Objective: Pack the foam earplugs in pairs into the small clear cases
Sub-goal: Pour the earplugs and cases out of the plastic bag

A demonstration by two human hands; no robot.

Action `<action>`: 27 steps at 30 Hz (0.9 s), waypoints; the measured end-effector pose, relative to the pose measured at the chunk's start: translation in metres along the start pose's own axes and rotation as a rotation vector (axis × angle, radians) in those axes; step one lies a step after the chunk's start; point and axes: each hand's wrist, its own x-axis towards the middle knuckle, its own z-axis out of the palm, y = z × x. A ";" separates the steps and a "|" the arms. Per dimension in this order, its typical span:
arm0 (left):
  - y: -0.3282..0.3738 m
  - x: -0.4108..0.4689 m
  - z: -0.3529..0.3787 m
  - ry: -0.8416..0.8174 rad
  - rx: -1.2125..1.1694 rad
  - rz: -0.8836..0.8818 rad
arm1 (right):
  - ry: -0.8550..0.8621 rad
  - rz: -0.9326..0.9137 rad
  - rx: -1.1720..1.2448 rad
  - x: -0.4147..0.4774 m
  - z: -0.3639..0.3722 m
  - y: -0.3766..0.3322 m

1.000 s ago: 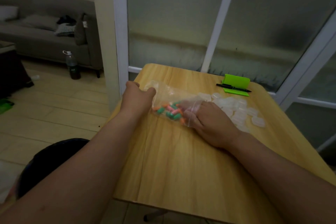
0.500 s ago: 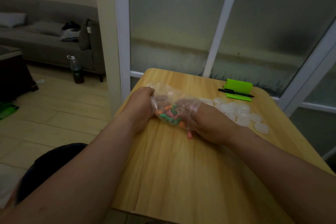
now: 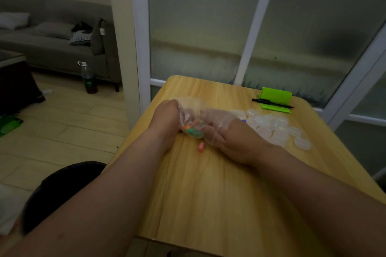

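A clear plastic bag (image 3: 191, 108) with several orange, green and pink foam earplugs (image 3: 193, 129) lies on the wooden table (image 3: 219, 194). My left hand (image 3: 167, 120) grips the bag's left end. The fingers of my right hand (image 3: 231, 137) are inside the bag's open mouth, wrapped in its plastic. One pink earplug (image 3: 201, 147) lies loose on the table just in front of the bag. A heap of small clear cases (image 3: 277, 129) sits to the right of my right hand.
A green holder (image 3: 275, 100) with a black pen (image 3: 271, 103) across it stands at the table's far right. Frosted glass panels rise behind the table. To the left are a wooden floor, a bottle (image 3: 88, 78) and a grey sofa (image 3: 52, 48).
My left hand has bunched the bag towards my right hand. My right hand has gone deeper into the bag. One pink earplug has dropped out onto the table.
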 end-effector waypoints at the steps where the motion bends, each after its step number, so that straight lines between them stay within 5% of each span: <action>1: 0.000 -0.001 0.001 0.004 -0.004 -0.005 | -0.014 0.003 -0.034 0.004 0.004 0.002; 27: -0.011 0.005 0.009 -0.042 -0.319 -0.154 | 0.142 0.123 0.124 0.015 0.014 -0.011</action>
